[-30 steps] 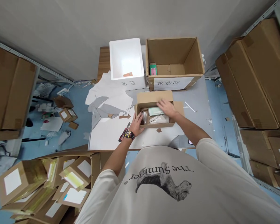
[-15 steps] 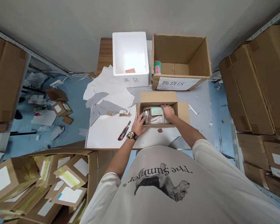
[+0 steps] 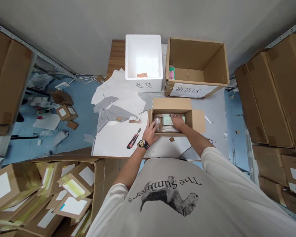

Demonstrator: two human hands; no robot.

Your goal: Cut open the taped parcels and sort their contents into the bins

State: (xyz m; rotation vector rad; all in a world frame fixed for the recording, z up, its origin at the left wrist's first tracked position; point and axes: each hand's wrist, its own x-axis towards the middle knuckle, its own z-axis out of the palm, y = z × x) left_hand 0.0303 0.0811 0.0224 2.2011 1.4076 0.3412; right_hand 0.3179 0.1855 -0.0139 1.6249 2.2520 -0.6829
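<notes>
On the table in front of me stands a small opened cardboard box (image 3: pixel 172 104) with its flaps folded out. Inside it lie a pale green box (image 3: pixel 166 120), white packing material (image 3: pixel 168 129) and some clear plastic wrapping (image 3: pixel 157 121). My left hand (image 3: pixel 150 132), with a watch at the wrist, straddles the left wall of the cardboard box, its fingertips by the plastic. My right hand (image 3: pixel 178 122) reaches in from the right, fingers stretched over the pale green box and touching its top. The underside of that hand is hidden.
A red and black utility knife (image 3: pixel 134 138) lies left of my left hand. Torn white and grey paper (image 3: pixel 118 108) covers the table's left side. Behind stand a white foam box (image 3: pixel 149 86) and a large cardboard box (image 3: pixel 197 89). A bin of parcels (image 3: pixel 74 189) is at lower left.
The view has shifted slightly. My right hand has moved from the right end of the pale green box to lie over it, and more of that box shows. My left hand stays at the left wall.
</notes>
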